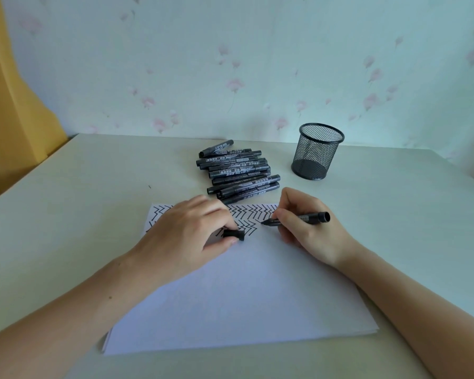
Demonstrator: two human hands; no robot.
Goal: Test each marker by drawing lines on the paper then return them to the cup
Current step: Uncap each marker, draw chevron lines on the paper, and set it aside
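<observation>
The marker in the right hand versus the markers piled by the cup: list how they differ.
The marker in the right hand is uncapped, tip at the paper; the piled markers appear capped. It is held off the table; they lie flat, stacked. Its cap sits in the left hand. All share black barrels with pale labels. The mesh cup looks empty.

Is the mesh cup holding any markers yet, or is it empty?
Empty. The mesh cup stands upright, and light shows through its walls with nothing inside; the markers lie piled on the table beside it.
</observation>
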